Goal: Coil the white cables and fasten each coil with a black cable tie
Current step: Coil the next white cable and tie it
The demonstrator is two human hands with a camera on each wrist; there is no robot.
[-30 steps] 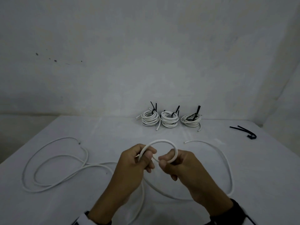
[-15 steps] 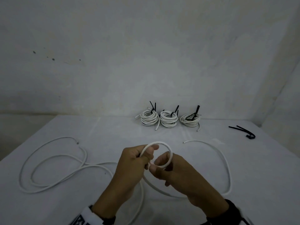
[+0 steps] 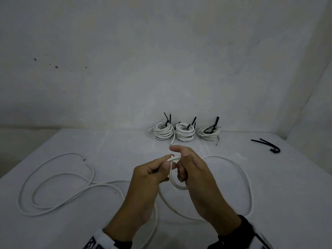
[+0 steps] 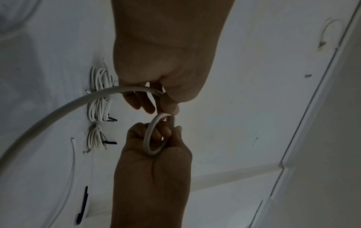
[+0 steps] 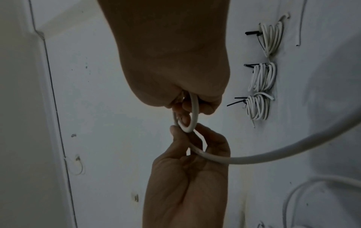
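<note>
Three finished coils of white round cable (image 3: 186, 131), each cinched with a black plastic tie, in a row at the table's back edge. Nearer than them, left hand (image 3: 150, 175) pinches the first small loop of a long loose white cable (image 3: 173, 175); right hand (image 3: 195, 169) has fingers curled through it. Spare black cable ties (image 3: 267, 145) lie right of the coils. Judged: fourth coil barely begun, tie pending.

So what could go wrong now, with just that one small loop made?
The loop is held only by fingertips of the left hand and right hand; a stiff cable might spring open. The loose cable sprawls in overlapping curves and could tangle. The spare ties lie far off.
</note>
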